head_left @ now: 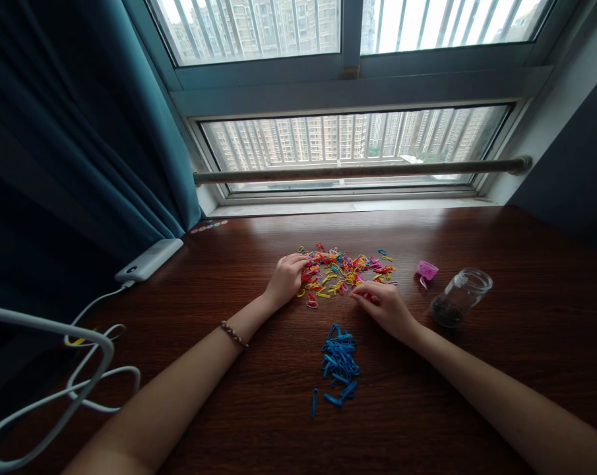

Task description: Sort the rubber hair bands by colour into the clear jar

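Observation:
A loose spread of small rubber bands (345, 267) in red, yellow, pink and other colours lies on the dark wooden table. At its left edge is my left hand (287, 280), open, its fingers resting on the bands and the tips partly hidden. My right hand (384, 305) is at the near right edge of the spread, thumb and fingers drawn together in a pinch. Whether a band sits between those fingertips is too small to make out. Closer to me, between my forearms, lies a separate heap of blue rubber bands (340, 356), with a few lying just below it.
Right of my right hand stands a clear glass jar (461, 297), tilted-looking, dark at its bottom. A small pink object (427, 270) lies beside it. At left are a white power strip (150, 260), a looping white cable (100, 343) and a blue curtain (144, 145). A window with a rail (362, 172) is behind.

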A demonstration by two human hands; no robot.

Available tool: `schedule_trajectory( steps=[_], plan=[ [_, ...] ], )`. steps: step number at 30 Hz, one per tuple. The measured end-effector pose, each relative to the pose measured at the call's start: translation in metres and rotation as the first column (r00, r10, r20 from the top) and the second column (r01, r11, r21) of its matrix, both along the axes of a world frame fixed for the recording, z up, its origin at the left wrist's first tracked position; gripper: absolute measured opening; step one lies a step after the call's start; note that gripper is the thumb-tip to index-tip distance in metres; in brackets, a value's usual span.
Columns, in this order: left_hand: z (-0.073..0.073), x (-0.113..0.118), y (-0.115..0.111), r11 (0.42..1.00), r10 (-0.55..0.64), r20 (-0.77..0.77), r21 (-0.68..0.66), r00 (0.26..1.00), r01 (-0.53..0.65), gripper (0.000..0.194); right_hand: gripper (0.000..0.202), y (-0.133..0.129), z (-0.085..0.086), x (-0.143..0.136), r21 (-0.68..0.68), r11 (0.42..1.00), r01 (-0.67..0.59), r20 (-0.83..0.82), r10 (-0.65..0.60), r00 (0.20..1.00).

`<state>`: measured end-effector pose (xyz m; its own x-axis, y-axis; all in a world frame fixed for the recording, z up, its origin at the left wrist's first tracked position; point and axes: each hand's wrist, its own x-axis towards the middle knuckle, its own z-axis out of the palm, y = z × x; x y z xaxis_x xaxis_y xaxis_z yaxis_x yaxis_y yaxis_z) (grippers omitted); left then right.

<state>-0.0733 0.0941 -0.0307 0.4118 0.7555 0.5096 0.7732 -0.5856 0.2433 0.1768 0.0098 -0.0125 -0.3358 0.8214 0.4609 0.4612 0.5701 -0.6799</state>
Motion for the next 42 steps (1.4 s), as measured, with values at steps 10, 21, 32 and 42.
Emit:
schedule_trajectory(
  steps=[10, 21, 32, 42],
  plan=[
    [0.007, 0.006, -0.01, 0.995, -0.023, -0.088, -0.1, 0.996, 0.015, 0.038, 0.011, 0.001, 0.0, 0.0, -0.002, 1.0, 0.003, -0.007, -0.003, 1.0],
    [0.006, -0.001, -0.001, 1.0, 0.005, 0.24, -0.024, 0.971, 0.0, 0.021, 0.016, 0.007, 0.004, 0.009, -0.002, 0.969, 0.246, -0.093, -0.245, 0.965],
    [0.012, 0.0, -0.008, 0.987, 0.155, 0.404, -0.104, 0.901, -0.124, 0.014, 0.034, 0.07, -0.003, 0.01, 0.06, 0.746, 0.663, 0.15, -0.663, 0.733],
    [0.01, -0.001, -0.005, 0.983, 0.178, 0.265, -0.014, 0.948, -0.181, 0.01, 0.032, 0.085, -0.031, 0.027, 0.109, 0.783, 0.613, 0.372, -0.604, 0.705]
  ],
)
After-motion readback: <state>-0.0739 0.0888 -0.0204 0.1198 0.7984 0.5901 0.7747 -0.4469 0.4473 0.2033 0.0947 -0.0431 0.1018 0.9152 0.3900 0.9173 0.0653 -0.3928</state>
